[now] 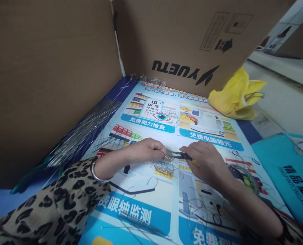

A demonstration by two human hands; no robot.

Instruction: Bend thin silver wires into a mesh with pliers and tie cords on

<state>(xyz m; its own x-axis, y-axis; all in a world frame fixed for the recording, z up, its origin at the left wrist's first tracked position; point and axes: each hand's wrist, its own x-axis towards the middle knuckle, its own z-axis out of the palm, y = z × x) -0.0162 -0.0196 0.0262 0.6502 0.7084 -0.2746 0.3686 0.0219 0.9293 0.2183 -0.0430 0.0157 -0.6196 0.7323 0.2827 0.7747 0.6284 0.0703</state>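
Observation:
My left hand (153, 149) pinches a thin metal wire (169, 158) between thumb and fingers near the middle of the poster. My right hand (205, 161) is closed around dark-handled pliers (178, 155), whose jaws point left and meet the wire close to my left fingertips. Whether the jaws are clamped on it is too fine to make out. Below both hands, a loose tangle of bent wire (164, 168) lies on the poster. More curled wire pieces (200, 204) are scattered under my right forearm.
A printed poster (175, 183) covers the blue table. Long straight wires (87, 127) lie in a bundle at left, by a green-handled tool (31, 177). Cardboard (182, 44) walls the back and left. A yellow bag (230, 97) and a teal box (286, 170) stand at right.

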